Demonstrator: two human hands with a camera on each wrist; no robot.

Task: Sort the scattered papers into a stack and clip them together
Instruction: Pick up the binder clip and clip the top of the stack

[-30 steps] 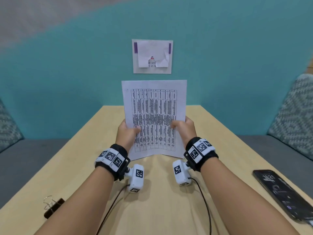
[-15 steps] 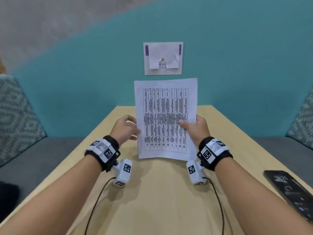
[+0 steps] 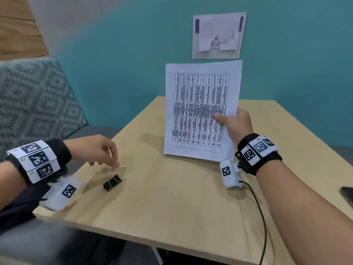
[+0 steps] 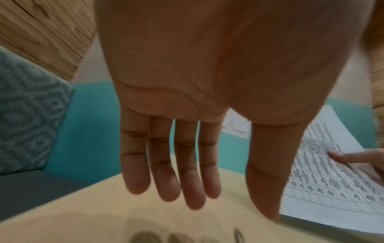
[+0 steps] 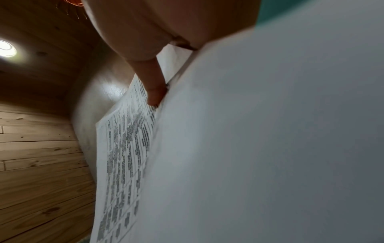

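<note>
A stack of white papers (image 3: pixel 200 111) printed with a table stands upright on the wooden table (image 3: pixel 172 207), its lower edge touching the top. My right hand (image 3: pixel 232 121) grips its right edge, thumb across the front sheet; the right wrist view shows the papers (image 5: pixel 124 148) under that thumb. A black binder clip (image 3: pixel 112 182) lies flat on the table near the left front. My left hand (image 3: pixel 107 155) hovers just above and behind the clip, empty, with fingers relaxed and spread. In the left wrist view the fingers (image 4: pixel 172 172) hang straight above the table, papers (image 4: pixel 332 172) at right.
A dark phone (image 3: pixel 347 196) lies at the table's right edge. A patterned cushion (image 3: pixel 34 104) stands on the bench to the left. A paper notice (image 3: pixel 218 35) hangs on the teal wall. A cable (image 3: pixel 261 217) runs from the right wrist camera.
My left hand has let go of the papers and swung down left to just above the binder clip. The right hand alone now holds the stack. The head view has turned left.
</note>
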